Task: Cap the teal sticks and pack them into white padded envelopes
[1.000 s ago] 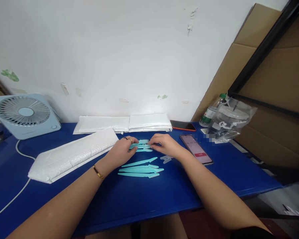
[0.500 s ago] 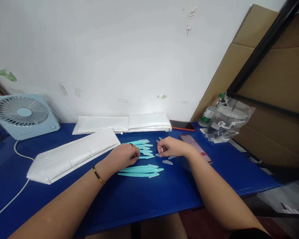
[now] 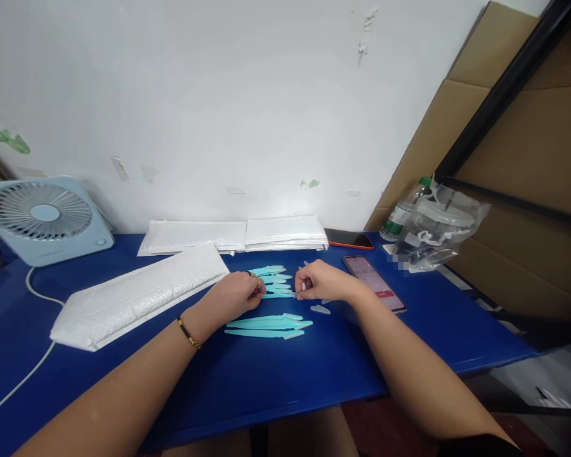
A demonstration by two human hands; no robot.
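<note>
The left hand has its fingertips pinched closed on the handle of a teal razor, probably to steady it for the right hand at the blade end. The right fingers are drawn together too, apparently on a small clear cap, though it is too small to be sure. More razors lie nearer the table's front edge, blade ends to the right, so handles face the left hand. A loose cap rests just beside the right hand, within easy reach
</note>
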